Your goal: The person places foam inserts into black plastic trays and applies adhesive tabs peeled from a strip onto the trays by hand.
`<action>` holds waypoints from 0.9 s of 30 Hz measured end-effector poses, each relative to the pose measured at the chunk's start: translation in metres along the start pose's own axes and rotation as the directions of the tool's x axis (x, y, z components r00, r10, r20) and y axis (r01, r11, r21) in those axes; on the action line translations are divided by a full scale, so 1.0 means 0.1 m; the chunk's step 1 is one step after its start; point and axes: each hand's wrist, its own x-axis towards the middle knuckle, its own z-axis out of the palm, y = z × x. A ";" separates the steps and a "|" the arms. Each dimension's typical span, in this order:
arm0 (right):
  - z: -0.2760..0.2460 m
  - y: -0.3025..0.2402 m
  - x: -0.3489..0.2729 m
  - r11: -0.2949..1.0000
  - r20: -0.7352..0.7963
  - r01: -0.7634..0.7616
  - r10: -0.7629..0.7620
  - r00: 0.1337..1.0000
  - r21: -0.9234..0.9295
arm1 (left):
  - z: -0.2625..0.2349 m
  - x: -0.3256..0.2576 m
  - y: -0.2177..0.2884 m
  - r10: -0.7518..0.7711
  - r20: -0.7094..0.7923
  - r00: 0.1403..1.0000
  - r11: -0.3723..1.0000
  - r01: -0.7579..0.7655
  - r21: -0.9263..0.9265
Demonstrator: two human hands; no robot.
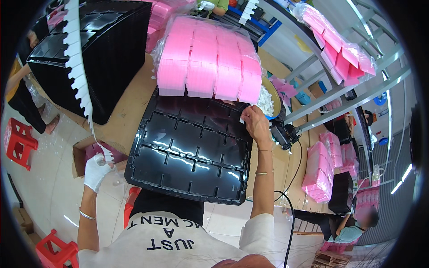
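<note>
Your left hand [97, 172], in a white glove, is off beyond the left edge of the black tray [196, 145], its fingers closed on the lower end of a long white strip [74, 49] with a toothed edge. The strip runs upward from your grip, passing in front of a tall stack of black trays [111, 67]. Your right hand [258, 126] is at the tray's right edge, near its far right corner, thumb and forefinger together on a small white piece [241, 120]; the other fingers are partly hidden, so you cannot tell exactly how they lie.

The black tray sits in front of you at the near edge of the table [280, 169], its ribbed, glossy face up. At its far edge stands a bundle of pink sheets [203, 62] in clear plastic, overlapping that edge in view. Just beyond the tray's far right corner, a yellow basin [275, 91] holds white scraps [264, 102], with a black device [283, 134] near it. Toward the table's right end lie more pink bundles [318, 172], beside a black stack [342, 192]. Below the table's left side, an open cardboard box [80, 156] is just beside your gloved hand.
</note>
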 end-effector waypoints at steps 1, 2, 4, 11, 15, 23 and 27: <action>0.00 0.02 0.00 1.000 0.005 -0.006 0.006 1.000 0.003 | 0.00 0.01 0.03 -0.021 0.017 1.000 1.000 0.021 0.002; -0.01 0.03 0.00 1.000 0.011 0.009 -0.009 1.000 0.014 | 0.00 0.02 0.05 -0.042 0.033 0.999 0.999 0.042 0.005; -0.02 0.03 0.02 0.999 0.020 0.019 -0.020 1.000 0.031 | 0.03 0.03 0.07 -0.049 0.046 0.998 0.998 0.050 -0.028; 0.00 0.03 0.02 0.998 0.042 0.062 -0.062 0.997 -0.002 | 0.06 0.01 0.32 -0.125 0.078 0.989 0.979 0.136 -0.151; 0.04 0.08 0.02 0.999 0.032 0.051 -0.051 0.998 -0.005 | 0.00 -0.05 0.42 -0.056 0.091 0.994 0.972 0.075 -0.225; -0.33 -0.78 -0.47 0.994 -0.029 -0.003 0.007 1.000 0.111 | -0.03 -0.26 0.80 -0.017 0.118 0.993 0.940 0.057 -0.338; -0.39 -1.65 -0.68 0.774 0.211 -0.155 0.028 0.977 0.613 | -0.01 -0.43 0.89 -0.041 0.129 0.991 0.872 0.099 -0.479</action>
